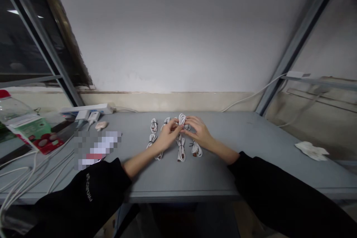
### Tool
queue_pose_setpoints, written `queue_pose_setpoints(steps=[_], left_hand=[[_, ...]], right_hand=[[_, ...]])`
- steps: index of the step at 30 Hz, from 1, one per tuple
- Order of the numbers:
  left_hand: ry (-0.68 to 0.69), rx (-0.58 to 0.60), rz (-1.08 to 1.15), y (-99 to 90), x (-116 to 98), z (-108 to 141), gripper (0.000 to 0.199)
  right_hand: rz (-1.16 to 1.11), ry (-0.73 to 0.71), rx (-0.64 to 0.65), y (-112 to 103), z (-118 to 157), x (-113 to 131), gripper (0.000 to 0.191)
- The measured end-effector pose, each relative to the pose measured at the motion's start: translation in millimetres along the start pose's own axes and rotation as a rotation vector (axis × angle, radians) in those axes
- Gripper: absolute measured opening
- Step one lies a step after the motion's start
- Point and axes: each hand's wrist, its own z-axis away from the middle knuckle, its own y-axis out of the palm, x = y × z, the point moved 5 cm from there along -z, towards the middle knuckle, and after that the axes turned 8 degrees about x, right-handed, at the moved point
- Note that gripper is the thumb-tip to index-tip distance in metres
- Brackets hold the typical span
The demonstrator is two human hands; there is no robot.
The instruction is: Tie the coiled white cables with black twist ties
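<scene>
A coiled white cable [182, 119] is held upright between both hands, a little above the grey table. My left hand [169, 134] pinches it from the left, fingers closed on its lower part. From the right, my right hand [199, 131] grips the same coil with its fingertips. Several other coiled white cables lie on the table around the hands: one at the back left [154, 125], one below it [152, 140], one in front of the hands [181, 149] and one at the right [196, 149]. Others are partly hidden behind my fingers and left wrist.
At the left of the table [223, 171] are a power strip [103, 109] with chargers, a green and red box [39, 132], a bottle [12, 108] and loose cables. Crumpled tissue [311, 150] lies at the right. A wall stands behind.
</scene>
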Motion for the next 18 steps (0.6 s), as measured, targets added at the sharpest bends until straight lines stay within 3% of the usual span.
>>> queue_pose_setpoints(steps=[9,18], left_hand=[[-0.081,0.02,0.108,1.5,-5.3,1.7,0.036],[-0.177,0.034,0.261,3.9,-5.3,3.0,0.038]], right_hand=[[-0.009,0.024,-0.048,-2.3,-0.7,2.6,0.02],[-0.116,0.081,-0.094,-2.0,1.2,0.3,0.016]])
